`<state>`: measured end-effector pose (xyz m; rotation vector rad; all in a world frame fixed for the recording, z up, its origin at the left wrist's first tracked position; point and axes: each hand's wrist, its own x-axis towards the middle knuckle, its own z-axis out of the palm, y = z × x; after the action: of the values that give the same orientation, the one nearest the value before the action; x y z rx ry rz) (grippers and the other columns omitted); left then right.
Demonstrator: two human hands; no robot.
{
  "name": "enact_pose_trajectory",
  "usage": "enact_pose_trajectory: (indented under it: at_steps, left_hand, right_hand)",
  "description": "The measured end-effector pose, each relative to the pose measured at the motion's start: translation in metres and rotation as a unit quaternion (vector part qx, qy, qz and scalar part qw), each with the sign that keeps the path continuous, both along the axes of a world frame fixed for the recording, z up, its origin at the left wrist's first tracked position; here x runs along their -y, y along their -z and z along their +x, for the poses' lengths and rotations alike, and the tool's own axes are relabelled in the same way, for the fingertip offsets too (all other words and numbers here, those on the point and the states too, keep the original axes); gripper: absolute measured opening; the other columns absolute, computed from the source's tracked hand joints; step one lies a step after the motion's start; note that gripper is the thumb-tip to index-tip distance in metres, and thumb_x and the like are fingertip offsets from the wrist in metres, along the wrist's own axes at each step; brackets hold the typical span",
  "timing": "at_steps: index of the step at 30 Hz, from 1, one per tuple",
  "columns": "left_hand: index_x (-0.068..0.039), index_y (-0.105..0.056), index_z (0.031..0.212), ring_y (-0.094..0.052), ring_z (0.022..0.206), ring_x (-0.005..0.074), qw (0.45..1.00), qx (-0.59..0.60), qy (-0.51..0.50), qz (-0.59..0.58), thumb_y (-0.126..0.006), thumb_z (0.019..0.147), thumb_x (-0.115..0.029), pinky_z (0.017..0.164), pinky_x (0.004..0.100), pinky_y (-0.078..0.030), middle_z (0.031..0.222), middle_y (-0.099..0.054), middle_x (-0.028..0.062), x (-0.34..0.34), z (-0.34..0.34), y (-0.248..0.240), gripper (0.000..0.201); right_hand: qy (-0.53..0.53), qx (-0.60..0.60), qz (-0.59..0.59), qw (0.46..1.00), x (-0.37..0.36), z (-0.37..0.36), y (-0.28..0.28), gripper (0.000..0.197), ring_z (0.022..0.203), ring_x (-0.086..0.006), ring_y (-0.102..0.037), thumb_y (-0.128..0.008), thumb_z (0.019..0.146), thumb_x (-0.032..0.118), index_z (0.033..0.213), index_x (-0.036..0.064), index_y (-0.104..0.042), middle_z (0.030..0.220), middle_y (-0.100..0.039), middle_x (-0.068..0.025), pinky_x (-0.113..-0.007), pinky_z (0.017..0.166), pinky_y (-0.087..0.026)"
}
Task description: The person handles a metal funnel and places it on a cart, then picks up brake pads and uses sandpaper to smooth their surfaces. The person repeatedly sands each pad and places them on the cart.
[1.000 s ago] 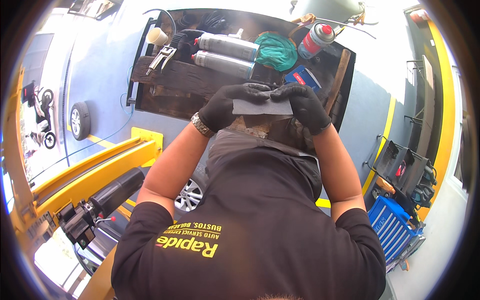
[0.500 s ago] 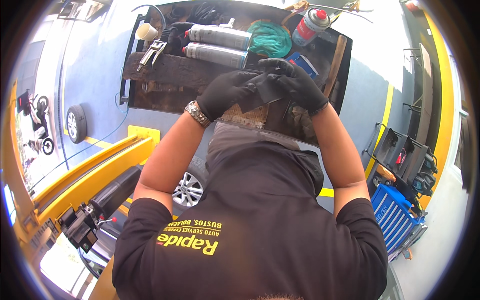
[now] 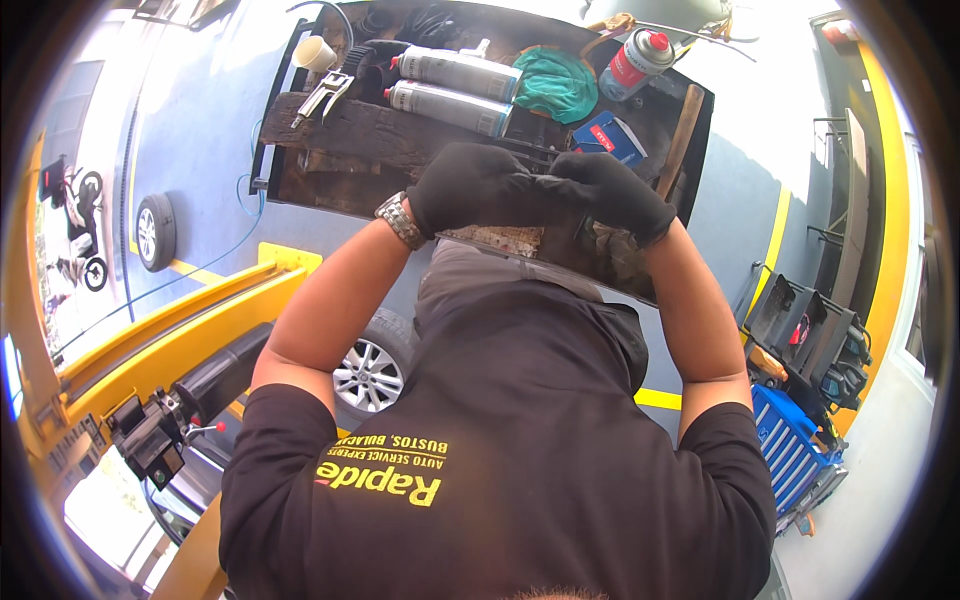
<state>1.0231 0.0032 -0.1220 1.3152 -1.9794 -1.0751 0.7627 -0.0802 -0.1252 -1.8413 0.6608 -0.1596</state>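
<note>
My two black-gloved hands meet over the near side of the dark work table (image 3: 400,185). My left hand (image 3: 465,188) is closed, its fingertips pinching the edge of a thin dark grey sheet (image 3: 548,208) that looks like sandpaper. From the other side my right hand (image 3: 612,195) grips the same sheet, fingers bent and thumb close to the left fingertips. The gloves and the sheet are nearly one colour, so its outline is hard to make out. Just beyond my right hand lies a blue box (image 3: 608,138).
On the table are two grey spray cans (image 3: 455,75), a green cloth (image 3: 556,85), a red-capped can (image 3: 637,65), a wooden handle (image 3: 682,140), an air blow gun (image 3: 322,98), a paper cup (image 3: 314,54) and a wooden block (image 3: 350,130). A yellow lift arm (image 3: 190,340) stands left.
Both hands have come lower and nearer to me, fingertips drawn together. Less of the sheet shows between them, and the blue box is more exposed. The view has shifted slightly.
</note>
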Motion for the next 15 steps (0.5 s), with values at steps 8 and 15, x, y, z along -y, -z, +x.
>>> enact_pose_trajectory:
  at_steps: [8,15]
  left_hand:
    - [-0.013,-0.072,0.069,-0.072,0.071,0.0302,0.938,0.258,0.119,-0.196,-0.073,0.093,-0.036,0.061,0.0433,-0.056,0.070,-0.068,0.0089,-0.045,-0.018,-0.072,0.034]
    - [-0.015,-0.066,0.078,-0.065,0.063,0.0255,0.957,0.132,0.205,-0.156,-0.080,0.088,-0.033,0.055,0.0395,-0.049,0.068,-0.061,0.0031,-0.045,-0.035,-0.094,0.025]
  right_hand:
    - [-0.167,0.031,-0.219,0.961,-0.025,-0.024,-0.067,0.016,0.080,-0.0357,-0.069,-0.075,0.084,0.020,0.083,0.0071,-0.065,0.083,-0.066,-0.0126,-0.047,0.073,-0.055]
    - [-0.169,0.096,-0.327,0.925,-0.057,-0.031,-0.078,0.024,0.071,-0.0278,-0.068,-0.082,0.081,0.028,0.080,0.0099,-0.065,0.078,-0.064,-0.0060,-0.042,0.062,-0.054]
